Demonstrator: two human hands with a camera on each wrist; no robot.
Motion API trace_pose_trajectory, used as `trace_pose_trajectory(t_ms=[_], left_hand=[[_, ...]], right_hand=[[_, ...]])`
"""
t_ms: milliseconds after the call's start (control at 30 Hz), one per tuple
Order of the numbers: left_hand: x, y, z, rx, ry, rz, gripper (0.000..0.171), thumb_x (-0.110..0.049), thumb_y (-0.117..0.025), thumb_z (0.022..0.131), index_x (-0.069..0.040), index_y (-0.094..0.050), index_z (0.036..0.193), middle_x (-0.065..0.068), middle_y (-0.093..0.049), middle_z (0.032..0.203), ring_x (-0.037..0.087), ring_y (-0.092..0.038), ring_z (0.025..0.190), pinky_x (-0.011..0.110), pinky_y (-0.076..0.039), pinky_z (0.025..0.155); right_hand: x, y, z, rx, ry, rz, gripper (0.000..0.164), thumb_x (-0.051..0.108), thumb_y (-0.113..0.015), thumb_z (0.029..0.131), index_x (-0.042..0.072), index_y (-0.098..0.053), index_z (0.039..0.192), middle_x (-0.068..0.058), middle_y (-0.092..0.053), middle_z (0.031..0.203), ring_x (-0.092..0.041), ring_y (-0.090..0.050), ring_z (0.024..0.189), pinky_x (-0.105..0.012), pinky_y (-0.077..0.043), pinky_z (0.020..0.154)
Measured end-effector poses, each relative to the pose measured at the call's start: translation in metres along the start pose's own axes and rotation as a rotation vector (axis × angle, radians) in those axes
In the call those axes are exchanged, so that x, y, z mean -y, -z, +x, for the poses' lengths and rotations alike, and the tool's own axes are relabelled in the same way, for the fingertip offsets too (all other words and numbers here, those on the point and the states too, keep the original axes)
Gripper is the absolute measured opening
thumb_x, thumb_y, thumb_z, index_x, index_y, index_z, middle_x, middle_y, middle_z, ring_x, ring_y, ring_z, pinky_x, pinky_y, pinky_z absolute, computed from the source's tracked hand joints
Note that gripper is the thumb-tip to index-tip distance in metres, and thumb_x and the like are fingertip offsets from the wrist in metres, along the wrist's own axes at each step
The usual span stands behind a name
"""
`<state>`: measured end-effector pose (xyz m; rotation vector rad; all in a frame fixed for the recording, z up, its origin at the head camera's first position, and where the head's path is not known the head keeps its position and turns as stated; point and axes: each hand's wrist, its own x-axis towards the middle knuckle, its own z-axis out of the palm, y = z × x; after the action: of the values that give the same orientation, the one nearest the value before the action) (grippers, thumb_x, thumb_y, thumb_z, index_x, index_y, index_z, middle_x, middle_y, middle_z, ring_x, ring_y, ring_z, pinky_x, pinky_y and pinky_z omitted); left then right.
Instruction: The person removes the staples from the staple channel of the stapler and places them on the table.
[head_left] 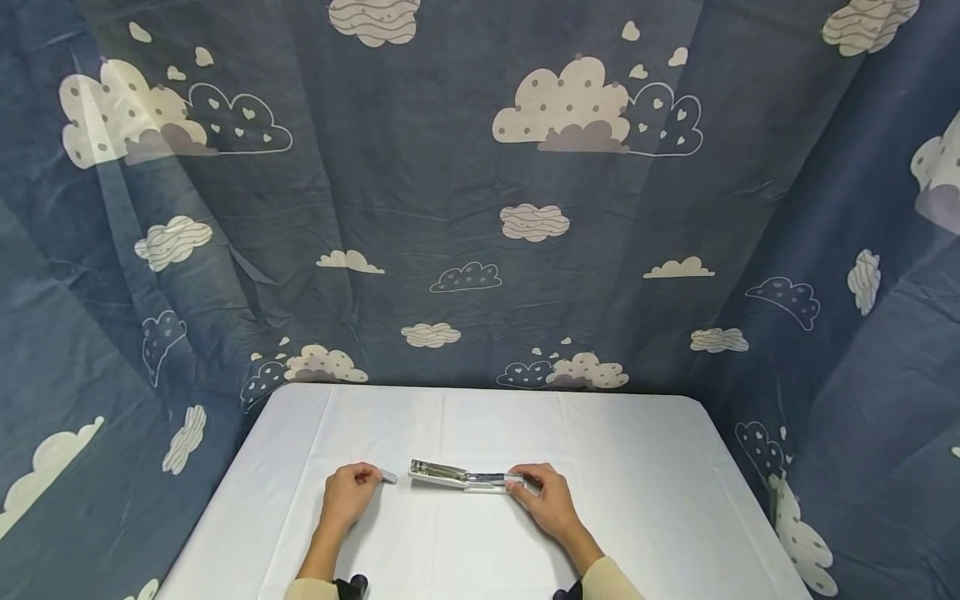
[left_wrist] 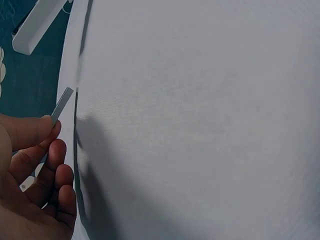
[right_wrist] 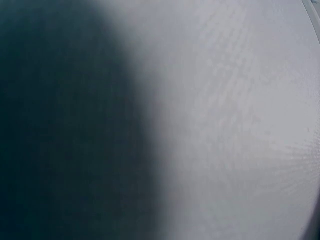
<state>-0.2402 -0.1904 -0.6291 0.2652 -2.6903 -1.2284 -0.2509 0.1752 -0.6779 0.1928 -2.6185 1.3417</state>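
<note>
My left hand (head_left: pixel 349 493) pinches a short grey strip of staples (left_wrist: pixel 63 105) between thumb and forefinger, its free end jutting out toward the right in the head view. Across a small gap from it lies an opened stapler (head_left: pixel 442 474), white with a bare metal channel. The fingers and thumb of my right hand (head_left: pixel 551 502) grip the stapler's right end. In the left wrist view, the white end of the stapler (left_wrist: pixel 27 42) shows at the upper left. The right wrist view holds mostly pale cloth and a dark blur, with the right hand out of sight.
A white cloth covers the table (head_left: pixel 637 450), both hands being over its middle part. Behind it and at both sides hangs a dark blue curtain (head_left: pixel 420 183) with a cloud pattern.
</note>
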Motion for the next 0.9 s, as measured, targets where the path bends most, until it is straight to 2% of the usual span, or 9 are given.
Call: trace_pose_trajectory(t_ms=[433,900], left_hand=[[0.0024,-0.0014,-0.0049,-0.016,0.003,0.040,0.010,-0.012,-0.075,0.088,-0.008,-0.078,0.080,-0.002,-0.066,0.069,0.011,-0.054,0.065,0.028,-0.044,0.062],[0.0025,0.0023,-0.0084,0.008,0.001,0.061,0.012,-0.013,-0.078,0.089,-0.007,-0.076,0.078,-0.002,-0.066,0.068,0.012,-0.053,0.064,0.026,-0.042,0.059]], right_hand=[[0.0036,0.0017,-0.0005,0.006,0.004,-0.012,0.020,0.034,-0.082,0.086,0.027,-0.078,0.105,0.007,-0.074,0.106,-0.015,-0.064,0.105,-0.043,-0.054,0.099],[0.0063,0.0041,-0.0015,0.029,-0.010,-0.001,0.021,0.033,-0.083,0.086,0.027,-0.078,0.106,0.006,-0.073,0.109,-0.016,-0.064,0.107,-0.044,-0.053,0.099]])
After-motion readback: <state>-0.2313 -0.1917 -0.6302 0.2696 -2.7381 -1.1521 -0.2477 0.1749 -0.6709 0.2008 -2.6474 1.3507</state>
